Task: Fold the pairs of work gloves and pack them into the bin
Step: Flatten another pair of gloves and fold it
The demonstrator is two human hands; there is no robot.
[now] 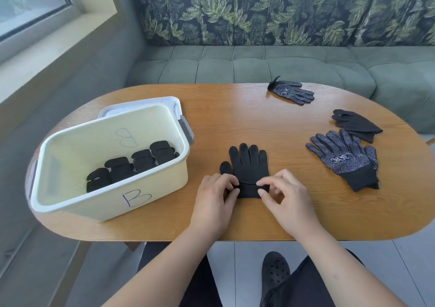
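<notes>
Here, head view: a person is sitting at an oval wooden table [235,123].
Black gloves [248,165]: lying flat at the table's middle, fingers pointing away, near the bin's right side.
Left hand [213,200]: pinching the cuff's left edge.
Right hand [284,198]: pinching the cuff's right edge between thumb and forefinger.
Bin [77,203]: standing at the left, marked B, holding four folded bundles [120,169] in a row.
Other gloves: a dotted pair [343,158], a plain dark pair [355,124] and a far dotted glove [292,91] are lying at the right.
</notes>
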